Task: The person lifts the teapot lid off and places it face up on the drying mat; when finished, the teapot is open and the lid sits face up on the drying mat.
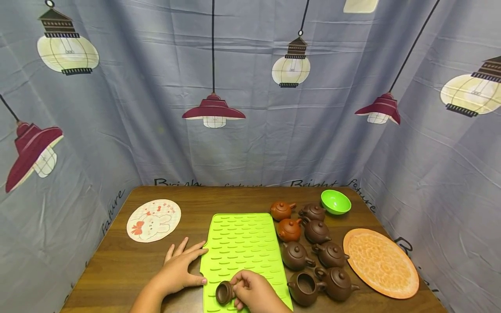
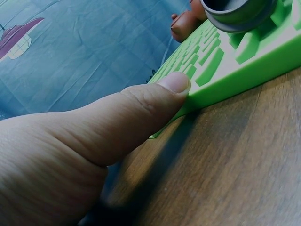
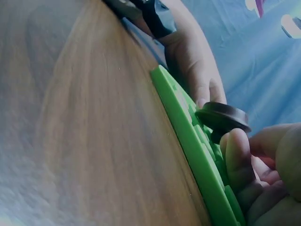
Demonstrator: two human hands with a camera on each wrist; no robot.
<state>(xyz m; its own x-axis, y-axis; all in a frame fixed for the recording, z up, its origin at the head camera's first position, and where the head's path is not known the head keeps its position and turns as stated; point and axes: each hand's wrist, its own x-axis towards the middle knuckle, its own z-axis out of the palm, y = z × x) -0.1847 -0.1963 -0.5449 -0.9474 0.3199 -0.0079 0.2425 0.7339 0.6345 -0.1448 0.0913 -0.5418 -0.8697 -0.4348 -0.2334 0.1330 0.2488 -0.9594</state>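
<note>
In the head view my right hand (image 1: pixel 254 290) pinches a dark brown teapot lid (image 1: pixel 224 292) over the near part of a green ridged mat (image 1: pixel 244 243). The lid's hollow underside faces up and leftward; its knob points down in the right wrist view, where fingertips (image 3: pixel 237 141) grip close under the lid (image 3: pixel 223 117). Along the mat's left edge my left hand (image 1: pixel 178 269) lies with its fingers spread. Its thumb (image 2: pixel 175 84) touches the mat's edge in the left wrist view. A brown teapot without a lid (image 1: pixel 304 287) stands right of the mat.
Right of the mat stand several lidded teapots, dark brown ones (image 1: pixel 330 254) and two reddish ones (image 1: pixel 289 230). A green bowl (image 1: pixel 335 202) sits at the back right. A round orange placemat (image 1: pixel 381 263) lies far right, a rabbit placemat (image 1: pixel 154 221) at left. Curtains surround the wooden table.
</note>
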